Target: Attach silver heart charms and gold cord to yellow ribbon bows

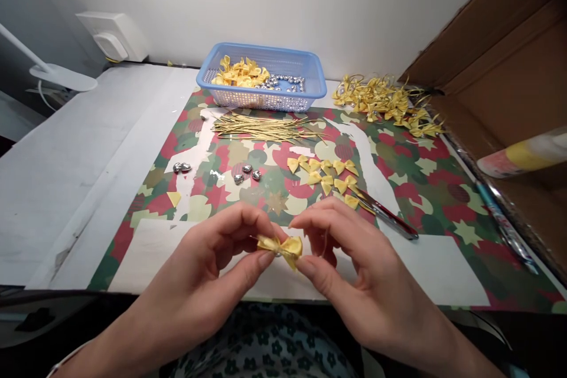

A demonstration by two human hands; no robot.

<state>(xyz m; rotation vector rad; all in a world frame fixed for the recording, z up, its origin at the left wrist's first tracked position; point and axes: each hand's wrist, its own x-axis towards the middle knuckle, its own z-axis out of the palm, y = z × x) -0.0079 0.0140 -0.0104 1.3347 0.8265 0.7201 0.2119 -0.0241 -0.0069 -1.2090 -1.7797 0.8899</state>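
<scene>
Between the thumb and fingers of my left hand (212, 266) a small yellow ribbon bow (291, 244) is pinched over the front of the table. A bit of something silvery shows under the bow's middle, mostly hidden by the thumb. My right hand (345, 260) is curled at the bow's right side, its thumb tip on the lower ribbon tail and its index finger raised above. A thin pale cord (326, 242) shows by the right fingers. Beyond the hands lie several loose yellow bows (321, 180) and three silver beads (247, 169).
A blue basket (261, 100) at the back holds yellow bows and silver beads. Yellow cords (261, 128) lie before it. Scissors (390, 218) rest right of the hands. A bow pile (385, 100) and cardboard box (500, 71) stand right; more beads (181, 167) lie left.
</scene>
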